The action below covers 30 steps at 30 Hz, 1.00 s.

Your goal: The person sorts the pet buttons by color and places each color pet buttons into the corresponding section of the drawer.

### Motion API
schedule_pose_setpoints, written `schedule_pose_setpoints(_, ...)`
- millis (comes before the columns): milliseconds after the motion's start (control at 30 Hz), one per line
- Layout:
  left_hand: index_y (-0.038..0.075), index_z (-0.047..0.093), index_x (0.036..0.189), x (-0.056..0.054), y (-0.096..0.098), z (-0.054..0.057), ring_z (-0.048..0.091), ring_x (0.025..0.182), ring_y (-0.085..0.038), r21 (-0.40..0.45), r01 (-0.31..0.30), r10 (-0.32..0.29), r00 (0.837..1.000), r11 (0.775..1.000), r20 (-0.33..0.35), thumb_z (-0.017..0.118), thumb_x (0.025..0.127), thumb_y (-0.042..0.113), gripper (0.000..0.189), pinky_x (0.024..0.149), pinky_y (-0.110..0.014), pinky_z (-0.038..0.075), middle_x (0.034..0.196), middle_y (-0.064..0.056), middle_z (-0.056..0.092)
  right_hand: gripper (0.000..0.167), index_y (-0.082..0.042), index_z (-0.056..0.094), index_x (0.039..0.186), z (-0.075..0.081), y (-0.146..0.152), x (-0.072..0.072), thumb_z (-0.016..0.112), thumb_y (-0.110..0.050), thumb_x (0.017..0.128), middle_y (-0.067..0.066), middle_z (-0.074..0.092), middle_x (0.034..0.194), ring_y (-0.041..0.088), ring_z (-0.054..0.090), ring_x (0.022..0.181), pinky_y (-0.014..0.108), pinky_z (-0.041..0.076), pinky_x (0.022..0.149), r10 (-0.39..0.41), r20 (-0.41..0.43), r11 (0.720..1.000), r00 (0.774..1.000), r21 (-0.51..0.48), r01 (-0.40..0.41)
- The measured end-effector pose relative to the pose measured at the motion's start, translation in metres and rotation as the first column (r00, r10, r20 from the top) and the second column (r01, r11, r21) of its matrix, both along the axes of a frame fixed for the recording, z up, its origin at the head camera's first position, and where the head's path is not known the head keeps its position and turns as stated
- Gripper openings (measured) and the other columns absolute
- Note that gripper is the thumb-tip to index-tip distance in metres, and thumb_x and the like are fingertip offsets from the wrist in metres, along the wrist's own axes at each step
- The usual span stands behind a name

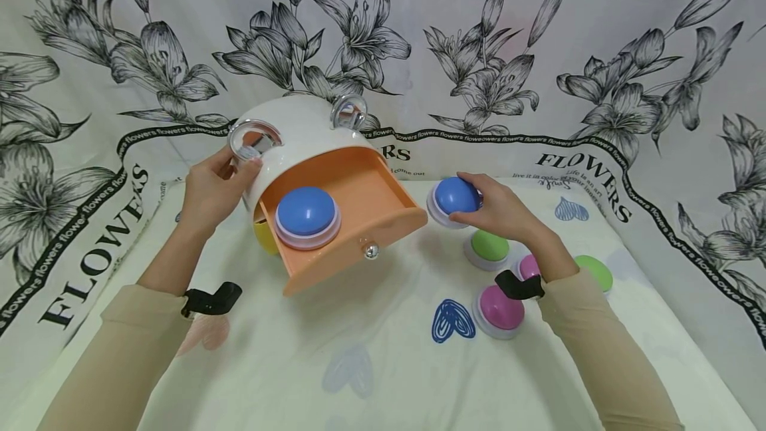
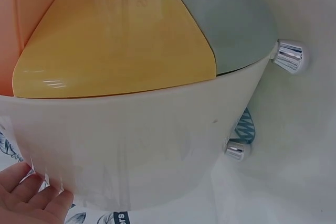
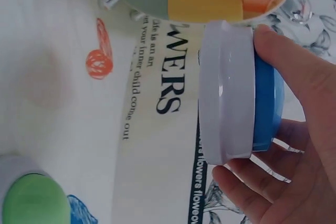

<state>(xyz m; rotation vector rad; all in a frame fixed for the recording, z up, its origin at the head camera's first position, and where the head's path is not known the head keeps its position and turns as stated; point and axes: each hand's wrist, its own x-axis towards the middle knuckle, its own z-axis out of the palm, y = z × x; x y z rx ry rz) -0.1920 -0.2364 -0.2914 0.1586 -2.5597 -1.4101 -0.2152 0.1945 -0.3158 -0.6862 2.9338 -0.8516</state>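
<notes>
A white rounded drawer box (image 1: 293, 122) with two silver rings on top is in the middle of the head view. My left hand (image 1: 212, 188) grips its left side by one ring (image 1: 254, 140); the left wrist view shows the fingers (image 2: 34, 195) against the white wall. The orange drawer (image 1: 371, 181) is pulled out, with a blue-topped round push button (image 1: 306, 211) inside at the left. To the right, my right hand (image 1: 499, 208) holds another blue-topped button (image 1: 456, 197), its white base (image 3: 226, 93) facing away from the palm.
Green-topped buttons (image 1: 489, 245) and pink-topped buttons (image 1: 501, 308) lie on the pale bedsheet (image 1: 383, 331), close below and under my right forearm. Yellow (image 2: 115, 45) and grey-green (image 2: 231, 22) drawer fronts sit closed. A flower-printed cloth (image 1: 479, 65) hangs behind.
</notes>
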Motion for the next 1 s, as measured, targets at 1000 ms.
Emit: schedule_pose_setpoints(1000, 0.021, 0.032, 0.144, 0.001, 0.000, -0.001, 0.033, 0.133, -0.031, -0.002, 0.000, 0.000, 1.000, 1.000, -0.004, 0.053, 0.085, 0.055, 0.071, 0.097, -0.047, 0.042, 0.148, -0.006, 0.032, 0.080, -0.010, 0.038, 0.139, 0.080, -0.059, -0.005, 0.075, -0.037, 0.074, 0.008, 0.045, 0.135, 0.026, 0.047, 0.118, 0.042, 0.047, 0.095, 0.121, -0.085, 0.992, 0.989, 0.055, -0.117)
